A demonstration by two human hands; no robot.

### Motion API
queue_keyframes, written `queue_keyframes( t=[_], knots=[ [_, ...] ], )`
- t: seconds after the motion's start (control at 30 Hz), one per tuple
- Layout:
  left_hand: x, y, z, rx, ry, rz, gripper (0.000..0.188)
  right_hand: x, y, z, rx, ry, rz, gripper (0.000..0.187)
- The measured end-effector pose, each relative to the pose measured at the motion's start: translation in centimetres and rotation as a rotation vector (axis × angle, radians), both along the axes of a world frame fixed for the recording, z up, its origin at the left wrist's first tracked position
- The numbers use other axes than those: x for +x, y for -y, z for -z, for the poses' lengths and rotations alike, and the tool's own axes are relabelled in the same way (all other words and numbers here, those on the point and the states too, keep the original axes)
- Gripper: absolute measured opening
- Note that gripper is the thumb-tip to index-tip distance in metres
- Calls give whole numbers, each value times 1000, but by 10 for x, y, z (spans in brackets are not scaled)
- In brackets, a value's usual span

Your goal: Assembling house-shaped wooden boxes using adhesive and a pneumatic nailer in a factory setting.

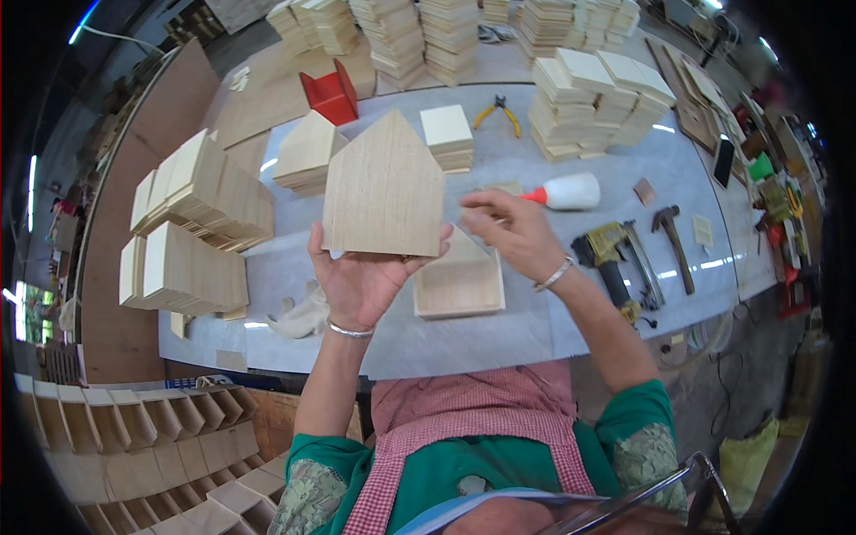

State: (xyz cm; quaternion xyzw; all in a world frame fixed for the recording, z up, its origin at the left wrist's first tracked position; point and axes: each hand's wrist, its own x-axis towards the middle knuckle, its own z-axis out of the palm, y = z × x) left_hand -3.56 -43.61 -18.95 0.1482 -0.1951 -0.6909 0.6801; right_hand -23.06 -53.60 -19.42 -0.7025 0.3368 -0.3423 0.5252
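Observation:
My left hand [374, 283] is closed around the lower edge of a house-shaped wooden panel [383, 192], supporting it from beneath with its peak pointing away from me. To the right of the panel, my right hand [510, 230] hovers with loosely bent fingers and nothing visible in them. Under and between the hands, a small wooden box [459, 292] lies on the table, its far part partly covered by the panel and my right hand. Just beyond my right hand, a white glue bottle [572, 191] with a red nozzle lies on its side.
Stacked panels [205, 192] stand at left; more wooden stacks [597, 98] rise at far right. A red angled piece [330, 94] and yellow-handled pliers [499, 116] lie farther back. A nail gun [615, 263] and a hammer [673, 250] rest at right, a pale glove [301, 314] at left.

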Motion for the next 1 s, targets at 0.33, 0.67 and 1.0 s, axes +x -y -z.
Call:
queue_keyframes(
  t=[0.33,0.67,1.0],
  knots=[
    [-2,-29,29,254,662,-405,20,-22,-25,12,335,133,134,22],
    [-20,-53,50,31,1629,-583,35,-34,-38,37,202,101,219,28],
    [-30,-78,81,-242,2033,-696,50,-45,-64,45,48,-20,294,27]
  ],
)
